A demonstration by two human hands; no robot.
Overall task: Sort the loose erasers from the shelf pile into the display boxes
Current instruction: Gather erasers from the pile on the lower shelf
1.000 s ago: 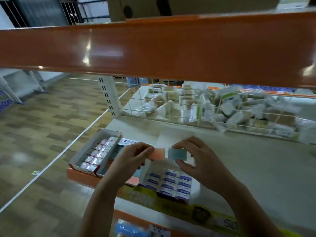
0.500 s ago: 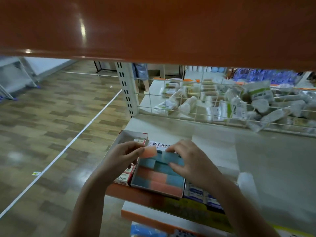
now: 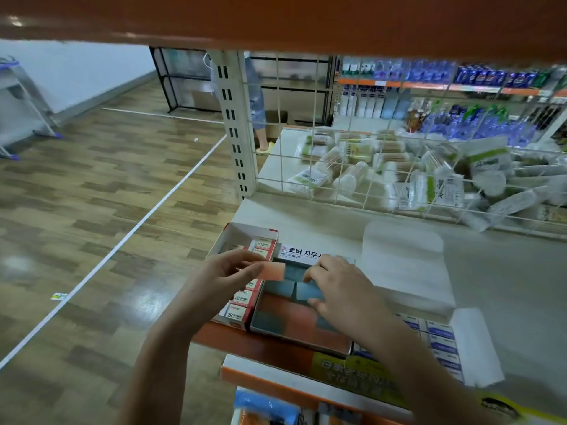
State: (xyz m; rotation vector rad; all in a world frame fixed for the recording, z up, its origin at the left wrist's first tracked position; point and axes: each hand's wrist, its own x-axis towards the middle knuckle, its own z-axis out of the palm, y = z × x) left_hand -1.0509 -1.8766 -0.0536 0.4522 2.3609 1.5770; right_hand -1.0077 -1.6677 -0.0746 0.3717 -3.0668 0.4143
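Note:
Three open display boxes sit side by side at the shelf's front edge. The middle box (image 3: 270,328) holds blue and orange erasers. My left hand (image 3: 225,276) pinches an orange eraser (image 3: 273,270) just above that box's far left corner. My right hand (image 3: 340,289) presses a blue eraser (image 3: 308,292) down among the erasers in the same box. A box of white 2B erasers (image 3: 245,302) lies to the left, partly under my left hand. A box of blue-labelled erasers (image 3: 441,342) lies to the right, half hidden by my right forearm.
An orange shelf beam (image 3: 276,19) hangs low overhead. A wire grid (image 3: 337,167) backs the white shelf (image 3: 506,271), with packs of cotton swabs behind it. An upright post (image 3: 233,124) stands at the shelf's left end. A person's legs (image 3: 259,118) show beyond it.
The view dropped below the beam and shifted. Both hands moved down from mid-air to the middle box; the blue eraser went from held up to pressed into the box.

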